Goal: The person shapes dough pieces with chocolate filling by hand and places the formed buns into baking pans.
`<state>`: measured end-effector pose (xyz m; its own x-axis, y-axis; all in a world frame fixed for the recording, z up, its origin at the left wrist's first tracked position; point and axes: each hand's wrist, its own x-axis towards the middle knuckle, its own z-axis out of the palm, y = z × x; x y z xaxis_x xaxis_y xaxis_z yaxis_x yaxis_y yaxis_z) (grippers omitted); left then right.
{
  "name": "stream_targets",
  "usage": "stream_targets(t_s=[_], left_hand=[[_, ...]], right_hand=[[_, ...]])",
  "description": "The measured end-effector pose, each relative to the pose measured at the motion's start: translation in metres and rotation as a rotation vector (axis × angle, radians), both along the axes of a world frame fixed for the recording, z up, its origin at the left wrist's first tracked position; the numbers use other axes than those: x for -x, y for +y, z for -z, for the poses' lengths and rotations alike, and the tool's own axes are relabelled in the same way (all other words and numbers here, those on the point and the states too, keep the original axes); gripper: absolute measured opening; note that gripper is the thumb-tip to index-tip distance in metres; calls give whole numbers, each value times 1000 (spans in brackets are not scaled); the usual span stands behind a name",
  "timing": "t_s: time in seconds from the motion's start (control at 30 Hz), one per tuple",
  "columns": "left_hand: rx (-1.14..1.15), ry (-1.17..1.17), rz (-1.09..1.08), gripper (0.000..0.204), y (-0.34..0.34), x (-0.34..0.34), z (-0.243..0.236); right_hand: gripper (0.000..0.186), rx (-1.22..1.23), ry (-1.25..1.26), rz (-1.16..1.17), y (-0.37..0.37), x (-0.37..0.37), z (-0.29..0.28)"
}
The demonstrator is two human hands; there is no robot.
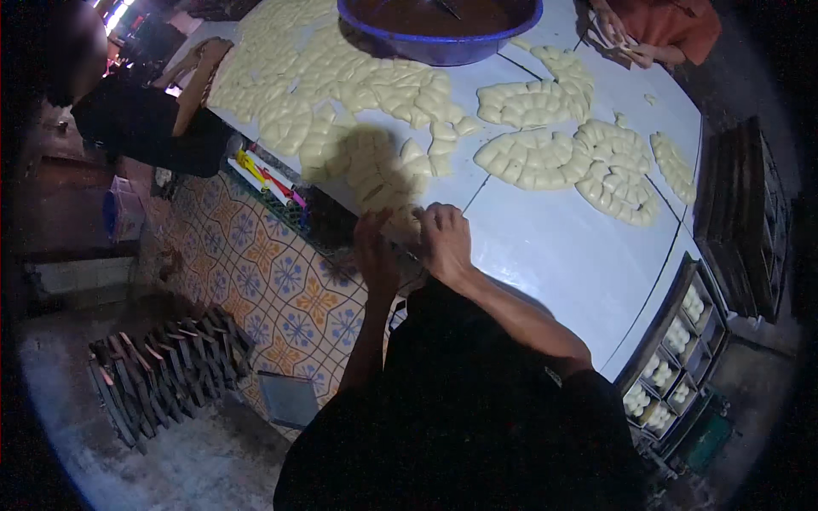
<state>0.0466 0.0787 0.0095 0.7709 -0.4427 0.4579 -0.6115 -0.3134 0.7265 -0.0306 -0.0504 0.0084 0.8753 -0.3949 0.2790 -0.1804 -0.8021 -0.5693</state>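
A blue-purple basin [443, 53] sits on the white table [545, 247] (something brown fills it). On the near side of the basin, slightly to its left, a strip of pale dough [372, 170] runs to the table's near edge, where both hands meet it. The right hand [445, 240] has its fingers bent down at the right side of the strip's end; the left hand [377, 243], at the left side, points its fingers toward the dough (it is in shadow, so I cannot tell whether either hand pinches it). Left of the basin spreads a broad sheet of scored dough [298, 81]; to the basin's right and nearer lie smaller dough clusters [532, 157]. Beyond them, right of the basin, a co-worker's hands [626, 41] come together.
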Motion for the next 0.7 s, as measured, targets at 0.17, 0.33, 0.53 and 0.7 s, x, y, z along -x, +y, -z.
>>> stream_targets(t_s=[0.17, 0.33, 0.53, 0.7], left_hand=[[51, 440, 193, 40, -24, 1, 34], [-6, 580, 384, 37, -68, 30, -33], [547, 1770, 929, 43, -144, 73, -61], [576, 1590, 940, 53, -159, 98, -65]], right_hand=[[24, -537, 12, -109, -5, 16, -32], [19, -715, -154, 81, -62, 95, -97], [25, -458, -259, 254, -68, 119, -128], [30, -413, -235, 472, -58, 120, -104]])
